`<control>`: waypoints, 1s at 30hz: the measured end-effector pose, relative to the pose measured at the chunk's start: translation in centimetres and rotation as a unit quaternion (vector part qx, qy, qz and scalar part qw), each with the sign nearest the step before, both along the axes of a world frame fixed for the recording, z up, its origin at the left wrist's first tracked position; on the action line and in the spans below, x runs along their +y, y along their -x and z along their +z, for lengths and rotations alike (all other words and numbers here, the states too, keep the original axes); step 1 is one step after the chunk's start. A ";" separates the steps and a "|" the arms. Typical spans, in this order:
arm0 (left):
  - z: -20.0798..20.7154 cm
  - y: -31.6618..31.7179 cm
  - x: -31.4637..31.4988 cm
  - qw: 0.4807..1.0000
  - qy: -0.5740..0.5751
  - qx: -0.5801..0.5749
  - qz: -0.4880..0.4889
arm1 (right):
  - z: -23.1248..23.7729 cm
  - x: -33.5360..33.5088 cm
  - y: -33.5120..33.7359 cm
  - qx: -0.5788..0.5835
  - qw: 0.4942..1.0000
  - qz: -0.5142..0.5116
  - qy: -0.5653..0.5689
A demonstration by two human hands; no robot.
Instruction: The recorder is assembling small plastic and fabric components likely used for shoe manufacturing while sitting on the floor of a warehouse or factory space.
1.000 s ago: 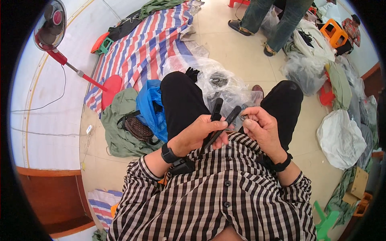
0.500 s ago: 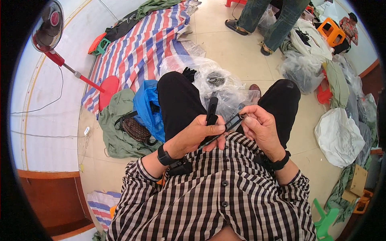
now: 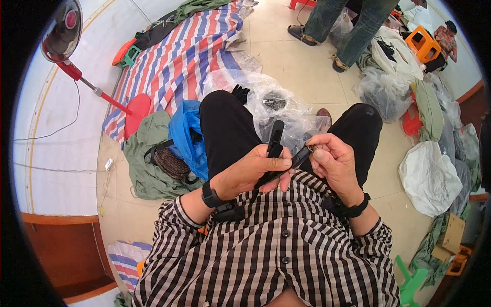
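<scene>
Above my lap, my left hand (image 3: 254, 171) is closed on a black strap-like strip (image 3: 275, 135), thumb pressed on top. One end of the strip sticks up past the fingers; another length runs across toward my right hand (image 3: 331, 162). The right thumb and forefinger pinch that far end, where a small metal-looking piece (image 3: 311, 148) shows. Its exact kind is too small to make out. Both wrists wear black bands. Between my knees lies a clear plastic bag (image 3: 295, 126) with dark items inside, and a black glove-like piece (image 3: 240, 93) sits by its left edge.
On the left are a blue plastic bag (image 3: 185, 135), green cloth (image 3: 147, 171), a brown woven bag (image 3: 170, 165) and a red standing fan (image 3: 113, 104). A striped sheet (image 3: 179, 61) covers floor beyond. Another person's legs (image 3: 327, 25) stand ahead; filled bags (image 3: 383, 92) line the right.
The strip's upright end has shifted slightly up and right, and the length between my hands has turned and shows a darker face. Both hands keep their hold.
</scene>
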State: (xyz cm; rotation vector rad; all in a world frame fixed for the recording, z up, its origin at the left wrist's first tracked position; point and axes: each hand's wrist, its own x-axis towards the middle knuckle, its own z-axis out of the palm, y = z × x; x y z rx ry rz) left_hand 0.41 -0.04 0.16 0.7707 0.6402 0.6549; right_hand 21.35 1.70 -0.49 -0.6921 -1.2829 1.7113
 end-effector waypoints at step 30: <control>1.2 -1.1 0.8 0.998 0.009 -0.022 -0.062 | 1.1 -0.4 -0.6 -0.154 0.967 0.034 -0.201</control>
